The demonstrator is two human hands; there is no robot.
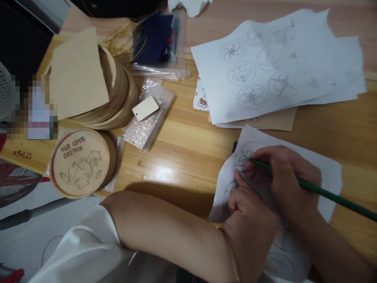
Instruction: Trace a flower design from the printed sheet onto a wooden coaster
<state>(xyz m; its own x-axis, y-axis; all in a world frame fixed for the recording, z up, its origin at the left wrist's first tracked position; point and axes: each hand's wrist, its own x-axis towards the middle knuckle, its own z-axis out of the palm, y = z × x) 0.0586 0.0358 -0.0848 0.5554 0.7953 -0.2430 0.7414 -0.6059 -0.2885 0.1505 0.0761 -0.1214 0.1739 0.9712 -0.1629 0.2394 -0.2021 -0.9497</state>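
Observation:
A green pencil is gripped in my right hand. Its tip touches a flower drawing inside a circle near the upper left of a white sheet of paper. My left hand rests on the same sheet, holding it down, its index finger stretched out and the other fingers curled in. That fingertip lies just below the pencil tip, close to my right fingers. Several pencilled circles show on the sheet, partly covered by my hands and wrists.
Beyond the sheet lie overlapping papers with flower sketches. At left are stacked round wooden pieces under a tan card, a drawn-on wooden disc, a bubble-wrap packet bearing a wooden tag, and a clear bag.

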